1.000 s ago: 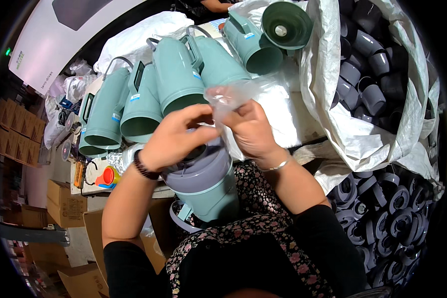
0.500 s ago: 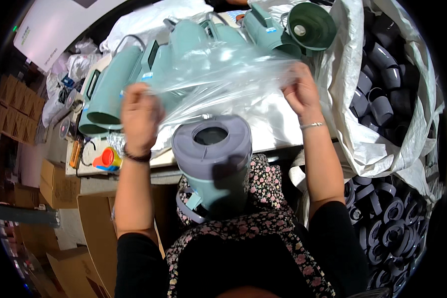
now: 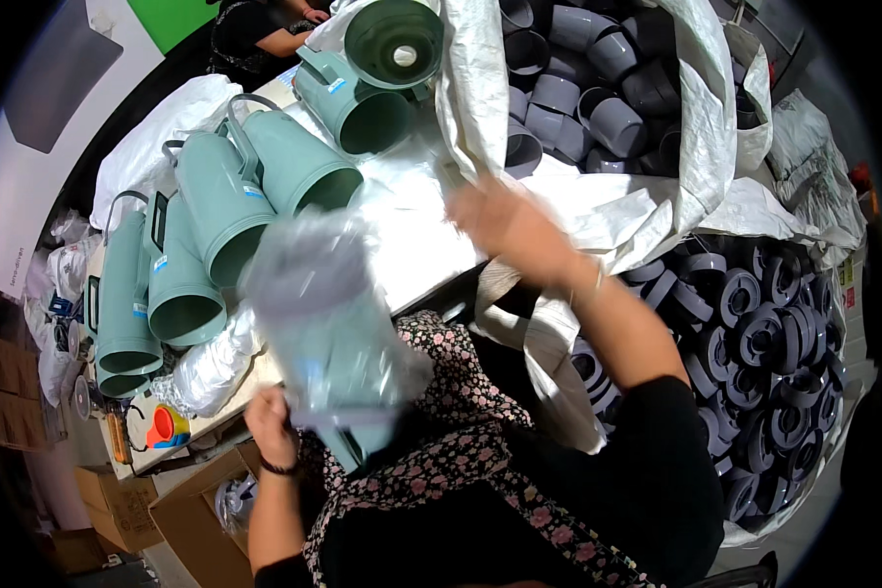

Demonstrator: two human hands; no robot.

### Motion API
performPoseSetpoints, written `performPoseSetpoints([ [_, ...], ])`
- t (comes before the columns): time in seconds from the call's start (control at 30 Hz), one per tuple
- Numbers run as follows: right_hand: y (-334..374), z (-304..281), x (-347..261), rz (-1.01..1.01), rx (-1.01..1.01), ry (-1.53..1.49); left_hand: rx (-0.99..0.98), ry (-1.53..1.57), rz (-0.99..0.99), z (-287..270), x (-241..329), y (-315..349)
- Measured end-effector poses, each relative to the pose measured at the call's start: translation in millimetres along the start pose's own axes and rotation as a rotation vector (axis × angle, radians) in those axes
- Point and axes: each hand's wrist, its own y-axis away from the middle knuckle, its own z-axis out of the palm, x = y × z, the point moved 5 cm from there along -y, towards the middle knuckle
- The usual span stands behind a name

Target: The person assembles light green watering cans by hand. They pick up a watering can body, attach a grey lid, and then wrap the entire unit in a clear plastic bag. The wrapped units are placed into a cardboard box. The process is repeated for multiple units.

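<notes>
In front of my body a green jug (image 3: 348, 374) with a grey lid stands tilted on my floral apron. A clear plastic bag (image 3: 328, 328) covers its lid and most of its body; both are smeared by motion. My left hand (image 3: 272, 423) is closed beside the lower left of the jug, at the bag's edge. My right hand (image 3: 514, 230) is off to the right, away from the jug, in front of a white woven sack (image 3: 701, 147). Motion blurs its fingers.
Several open green jugs (image 3: 220, 196) lie along the white table (image 3: 416, 260). The sack at the far right holds grey cup-shaped parts (image 3: 612, 122); below it are grey ring-shaped lids (image 3: 759, 333). An open cardboard box (image 3: 201, 505) stands at lower left. Another person's arm (image 3: 282, 41) shows at the back.
The plastic bag, stretched between both hands above the jug before, is now down over it. My left hand has come lower, and my right hand has left the bag. The view has turned rightward.
</notes>
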Motion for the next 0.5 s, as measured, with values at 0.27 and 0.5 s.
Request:
performPoseSetpoints([
  [0.27,-37.4,-139.5,204.7,0.549,0.360,0.833,0.356,0.471,0.252,-80.0,178.8,-13.6],
  [0.5,-32.3,-125.2,179.3,0.409,0.007,1.130,-1.032,0.218,0.230,-30.0,188.6,18.5],
])
